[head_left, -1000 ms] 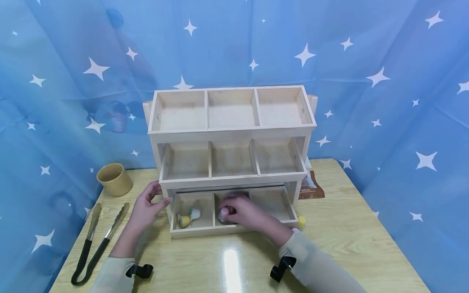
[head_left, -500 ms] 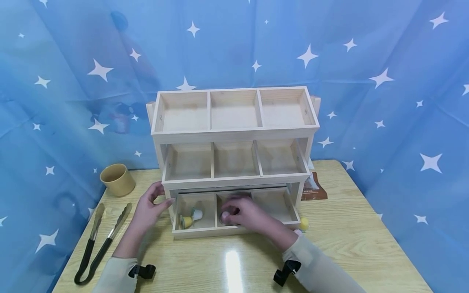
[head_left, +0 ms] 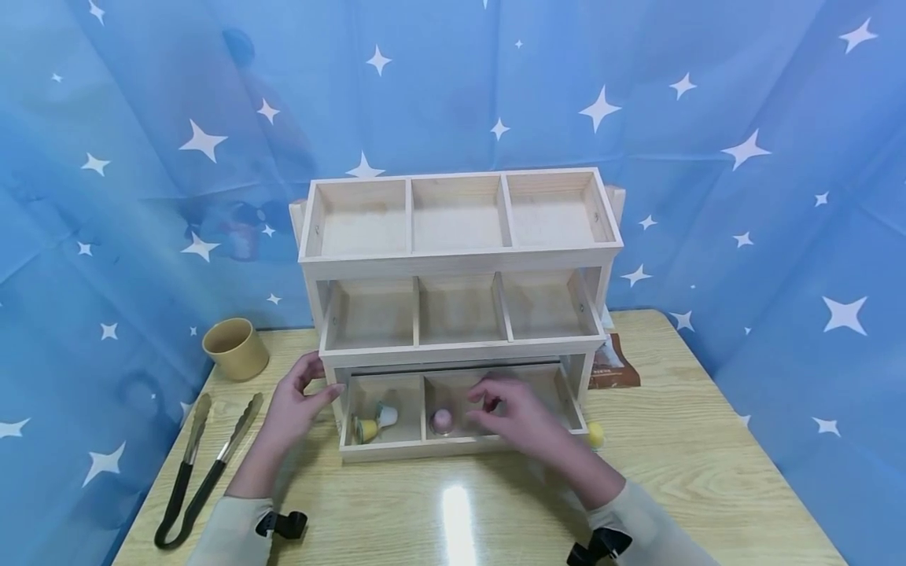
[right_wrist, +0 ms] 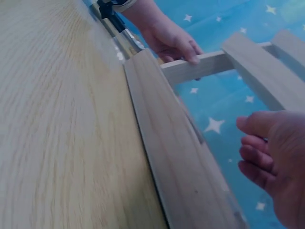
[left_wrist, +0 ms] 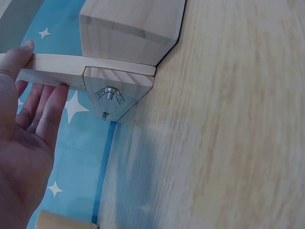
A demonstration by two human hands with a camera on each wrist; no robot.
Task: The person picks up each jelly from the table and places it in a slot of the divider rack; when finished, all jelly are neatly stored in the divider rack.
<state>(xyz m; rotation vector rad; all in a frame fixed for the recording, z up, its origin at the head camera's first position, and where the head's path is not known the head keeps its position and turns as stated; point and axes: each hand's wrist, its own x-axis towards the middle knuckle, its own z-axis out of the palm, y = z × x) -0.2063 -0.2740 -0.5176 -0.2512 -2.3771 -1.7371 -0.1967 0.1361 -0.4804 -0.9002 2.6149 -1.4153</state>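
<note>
L hand [head_left: 297, 405] was clamped on wooden rack's [head_left: 314, 295] L upright, thumb one side, fingers other. R hand [head_left: 520, 417] hung over bottom tray [head_left: 425, 451], fingers loosely curled, thumb apart from them, nothing held. Pink capsule [head_left: 442, 421] sat in tray's mid. cmpt., nr front L corner, not touching R hand. Yellow capsule [head_left: 366, 430] + white capsule [head_left: 386, 416] lay in L cmpt. Tongs [head_left: 206, 494] lay nr table's [head_left: 495, 511] L edge.

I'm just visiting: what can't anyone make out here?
Head view: brown packet, partly behind the wooden rack.
Head view: yellow item beside the bottom tray, partly hidden by its corner.
Head view: any lettering on the pink piece, too small.
Left wrist view: tan cup, cut off by the bottom edge.
</note>
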